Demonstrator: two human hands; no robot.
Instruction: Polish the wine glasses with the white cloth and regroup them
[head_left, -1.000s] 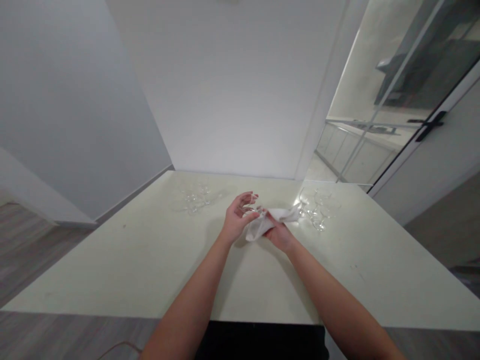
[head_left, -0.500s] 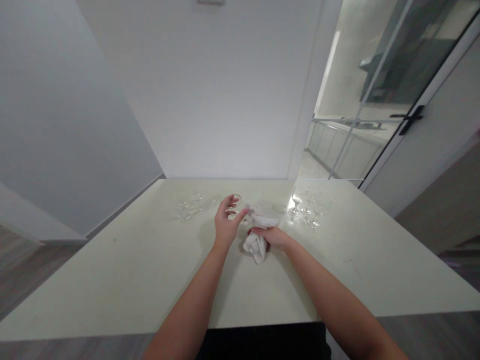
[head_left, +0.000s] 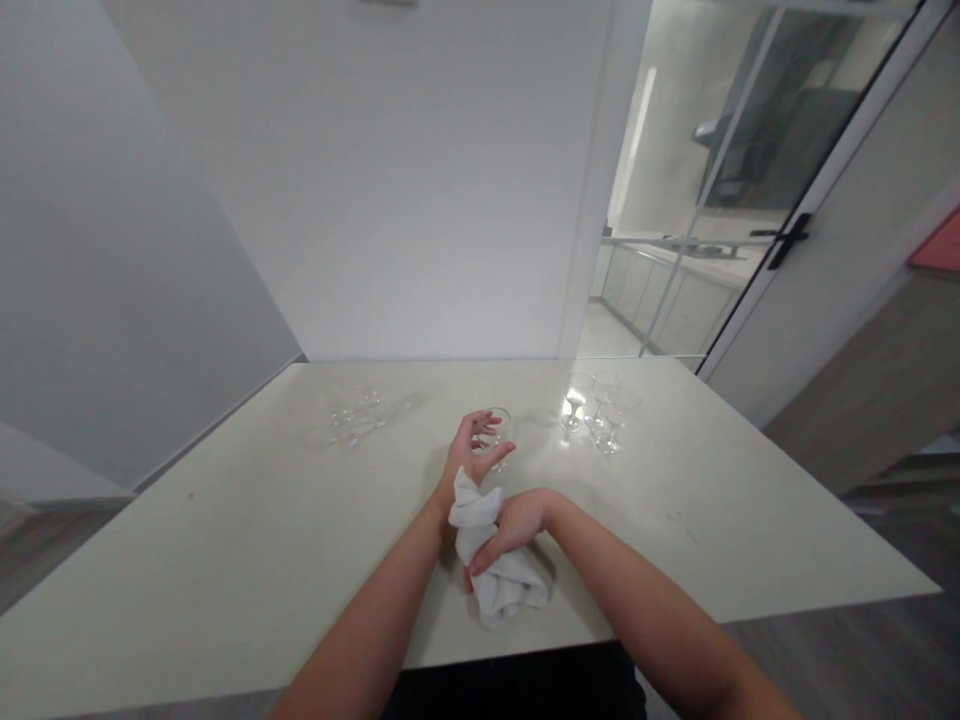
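Wears black clothing (head_left: pixel 517 685) at the near edge of a pale, glossy, off-white table (head_left: pixel 285 560). Clutches a crumpled white cloth (head_left: pixel 514 590) in the right hand (head_left: pixel 523 515), with fingers closed round its middle and loose folds spilling out at both ends. Draws the cloth back toward the body now, away from its place beside the glass half a second ago. Bends the right wrist inward, with the forearm slanting in from the lower right and the back of the hand facing up. Holds the cloth's upper end just beside the left wrist, partly in front of it.

Reaches a little farther out with the left hand (head_left: pixel 465 458), with curved fingers and a thumb stretched well apart from them. Cups a clear drinking glass (head_left: pixel 501 428) in that wide gap, loosely by the look; cannot tell whether resting on the table or lifted. Shows this glass free of the cloth now, unlike a second ago.

Has upright clear stemmed glasses (head_left: pixel 574 402) farther back on the right, and blurred clear glassware (head_left: pixel 349 415) well to the left, both apart from either hand. Faces a plain white wall (head_left: pixel 420 200) beyond, with a glazed partition (head_left: pixel 690 220) and a black door handle (head_left: pixel 790 241) to its right.
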